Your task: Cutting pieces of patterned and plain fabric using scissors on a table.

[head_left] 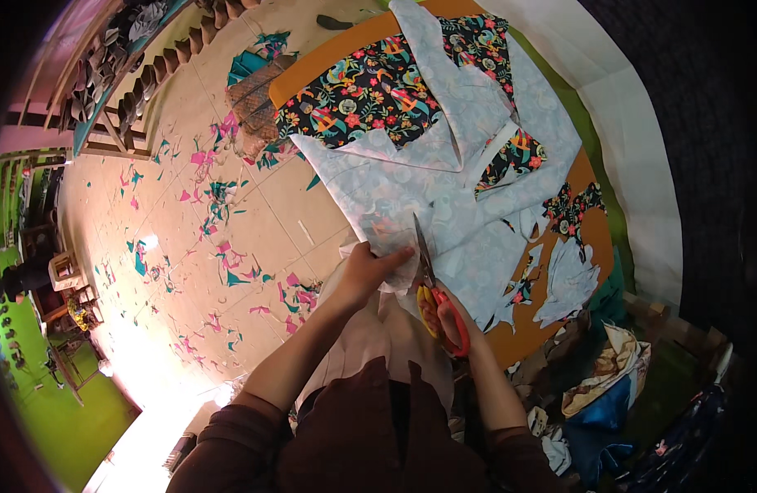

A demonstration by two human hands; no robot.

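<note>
My right hand (446, 312) grips a pair of scissors (424, 256) by the red and yellow handles, blades pointing away from me and parted slightly, if at all. To its left, my left hand (369, 275) pinches the near edge of a pale piece of fabric, thumb on top. The blades lie beside that edge, close to my left thumb. A large floral fabric (370, 177) spreads over the brown table (588, 164), mostly with its pale back up. Its dark printed face (370, 90) shows along the far side, with folds across the middle.
Fabric offcuts (569, 283) lie on the table's right side. Pink and teal scraps (222, 193) litter the tiled floor to the left. A rack of shoes (120, 107) stands at the far left. Bundled cloth (609, 378) is heaped at the lower right.
</note>
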